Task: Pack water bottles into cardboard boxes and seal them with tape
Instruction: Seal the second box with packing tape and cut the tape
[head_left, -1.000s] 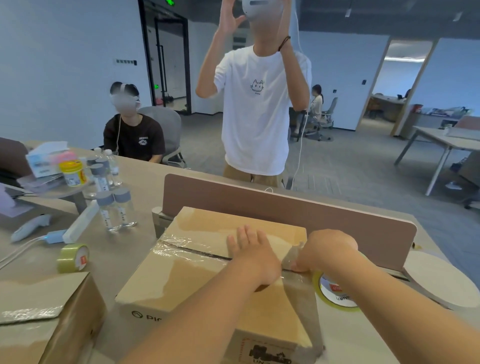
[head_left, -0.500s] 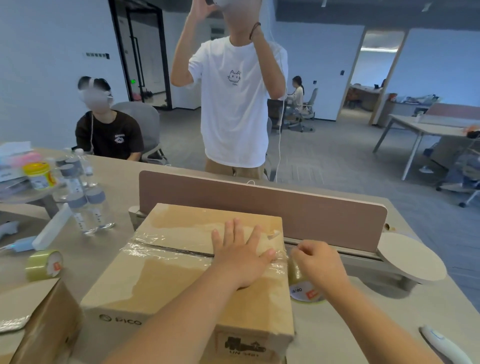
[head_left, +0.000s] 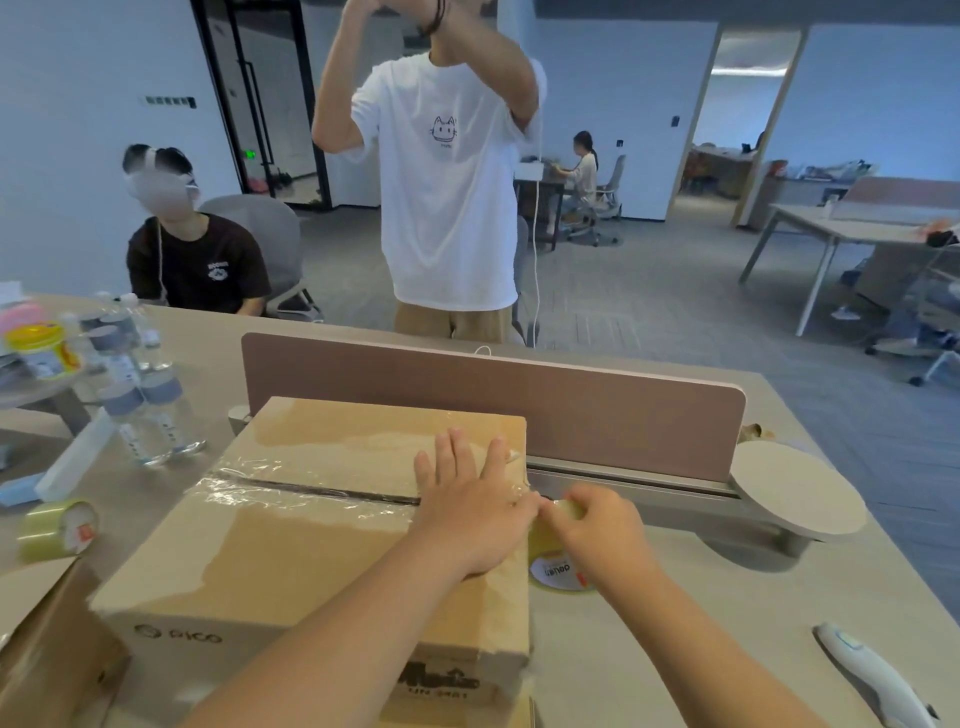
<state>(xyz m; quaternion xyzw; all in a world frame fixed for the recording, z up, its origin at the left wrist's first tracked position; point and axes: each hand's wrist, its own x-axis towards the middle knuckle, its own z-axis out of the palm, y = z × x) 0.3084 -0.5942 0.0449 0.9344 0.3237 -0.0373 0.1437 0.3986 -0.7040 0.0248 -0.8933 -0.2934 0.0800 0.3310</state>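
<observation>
A closed cardboard box (head_left: 291, 561) sits in front of me with clear tape along its top seam. My left hand (head_left: 470, 499) lies flat on the box top near its right edge, fingers spread, pressing the tape. Just right of the box, my right hand (head_left: 597, 530) grips a roll of clear tape (head_left: 558, 569) held low beside the box's right side. Several water bottles (head_left: 140, 410) stand on the table at the left.
A second tape roll (head_left: 57, 530) lies at the left, another cardboard box (head_left: 47, 639) at the lower left. A brown desk divider (head_left: 493, 400) runs behind the box. A white handheld tool (head_left: 878, 675) lies at the lower right. One person stands beyond the desk and another sits at the left.
My right hand has carried the tape roll down beside the box's right edge. My left hand has slid towards that edge. The view has shifted a little.
</observation>
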